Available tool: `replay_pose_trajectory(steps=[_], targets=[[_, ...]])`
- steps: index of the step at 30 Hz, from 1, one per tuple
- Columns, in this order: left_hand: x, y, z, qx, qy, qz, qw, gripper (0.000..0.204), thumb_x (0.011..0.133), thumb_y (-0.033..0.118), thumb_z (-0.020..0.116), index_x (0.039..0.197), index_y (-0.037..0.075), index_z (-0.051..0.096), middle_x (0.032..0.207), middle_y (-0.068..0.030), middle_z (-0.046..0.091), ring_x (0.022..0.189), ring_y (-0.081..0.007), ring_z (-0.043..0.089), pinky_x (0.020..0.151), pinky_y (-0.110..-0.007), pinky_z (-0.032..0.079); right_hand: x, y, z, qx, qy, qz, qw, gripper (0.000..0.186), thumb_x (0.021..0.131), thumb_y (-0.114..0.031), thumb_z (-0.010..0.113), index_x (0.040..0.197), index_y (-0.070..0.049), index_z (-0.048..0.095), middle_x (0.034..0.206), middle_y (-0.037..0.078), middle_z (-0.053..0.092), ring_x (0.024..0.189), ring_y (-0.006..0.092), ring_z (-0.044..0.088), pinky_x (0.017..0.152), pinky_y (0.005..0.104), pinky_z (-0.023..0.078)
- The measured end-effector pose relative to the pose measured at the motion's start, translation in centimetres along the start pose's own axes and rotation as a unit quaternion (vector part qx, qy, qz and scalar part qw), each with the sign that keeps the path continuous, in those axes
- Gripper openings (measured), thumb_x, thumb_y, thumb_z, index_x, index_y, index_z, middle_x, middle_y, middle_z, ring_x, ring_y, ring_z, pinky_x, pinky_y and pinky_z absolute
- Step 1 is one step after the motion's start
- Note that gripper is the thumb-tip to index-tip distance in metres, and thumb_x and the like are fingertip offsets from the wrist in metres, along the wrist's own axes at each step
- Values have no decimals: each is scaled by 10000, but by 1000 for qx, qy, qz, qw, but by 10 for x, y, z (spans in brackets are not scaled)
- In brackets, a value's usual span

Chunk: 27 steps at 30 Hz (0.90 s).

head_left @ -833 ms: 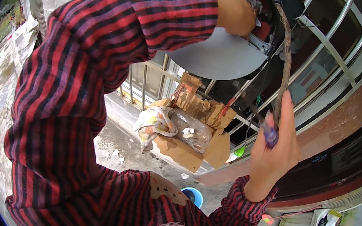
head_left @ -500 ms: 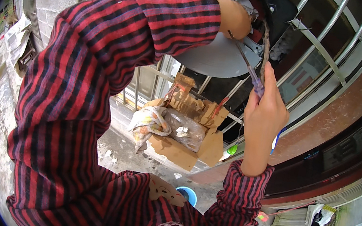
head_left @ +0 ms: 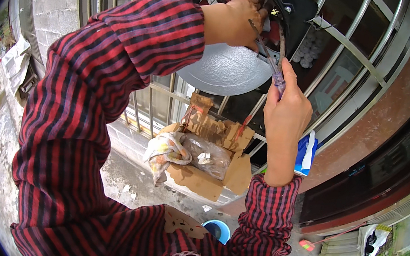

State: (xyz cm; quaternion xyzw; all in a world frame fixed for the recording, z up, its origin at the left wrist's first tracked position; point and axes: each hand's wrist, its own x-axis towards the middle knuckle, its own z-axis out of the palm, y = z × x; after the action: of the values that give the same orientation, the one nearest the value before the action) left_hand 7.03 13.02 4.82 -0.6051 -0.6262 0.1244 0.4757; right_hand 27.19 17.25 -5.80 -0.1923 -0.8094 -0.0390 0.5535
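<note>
My left hand [head_left: 235, 21] reaches into a round black housing [head_left: 279, 7] on the window bars. Its fingers curl among the parts inside, and what they grip is hidden. My right hand [head_left: 286, 113] holds a screwdriver [head_left: 278, 82] by its clear purple handle, the thin shaft pointing up and left toward my left hand. A brown, stick-like piece [head_left: 282, 43] runs from my right index fingertip up along the housing's rim; I cannot tell whether it is held. Below my left wrist hangs a round, silvery-grey textured cover [head_left: 226, 71].
Beneath the housing, an open cardboard box [head_left: 195, 179] holds a clear plastic bag [head_left: 208, 157] and a patterned cloth [head_left: 167, 151]. A blue-and-white packet [head_left: 306, 155] is beside my right wrist. A light-blue bucket [head_left: 219, 229] stands below. Metal bars [head_left: 352, 28] cross the window.
The view has shifted, bringing more of the housing into sight. My left hand's fingers, mostly hidden before, now show inside it. My right hand still holds the screwdriver; more of the blue-and-white packet shows.
</note>
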Motion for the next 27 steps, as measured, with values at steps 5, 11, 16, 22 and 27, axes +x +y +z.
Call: replay_pose_trajectory(steps=[5, 11, 16, 22, 27], targets=[[8, 7, -10, -27, -97, -13, 995, 689, 857, 604, 683, 1188, 2, 738, 1493, -262, 478, 1379, -375, 451, 1111, -385, 419, 0, -5, 1, 18, 12, 9, 1000, 483, 864, -22, 696, 1337, -105, 644, 865, 202, 719, 727, 356, 714, 656, 416, 544], [13, 10, -1, -81, -133, 10, 988, 496, 922, 455, 677, 1117, 7, 756, 1446, -285, 520, 1146, -408, 643, 983, -413, 519, -4, -4, -11, -46, -31, -17, 998, 595, 795, -45, 763, 1364, -95, 597, 928, 141, 731, 761, 344, 719, 659, 431, 566], [14, 7, 11, -105, -136, 34, 985, 360, 928, 343, 677, 1008, 3, 764, 1242, -253, 663, 1009, -391, 703, 853, -443, 566, -2, -4, -18, -53, -50, -28, 997, 591, 792, -63, 772, 1355, -100, 598, 909, 137, 727, 765, 348, 715, 657, 437, 561], [6, -2, 17, -161, -20, 87, 983, 318, 952, 282, 641, 918, -17, 741, 876, -200, 733, 878, -406, 707, 813, -472, 566, -13, -4, -24, -46, -37, -27, 998, 632, 786, -69, 775, 1385, -106, 576, 902, 128, 720, 743, 340, 712, 632, 427, 556], [-2, -4, 24, -129, 114, 149, 974, 201, 901, 143, 597, 900, 12, 750, 957, -208, 738, 934, -370, 721, 855, -432, 571, -15, -3, -18, -40, -3, -45, 998, 648, 771, -84, 787, 1384, -100, 576, 881, 118, 718, 710, 324, 715, 596, 416, 559]])
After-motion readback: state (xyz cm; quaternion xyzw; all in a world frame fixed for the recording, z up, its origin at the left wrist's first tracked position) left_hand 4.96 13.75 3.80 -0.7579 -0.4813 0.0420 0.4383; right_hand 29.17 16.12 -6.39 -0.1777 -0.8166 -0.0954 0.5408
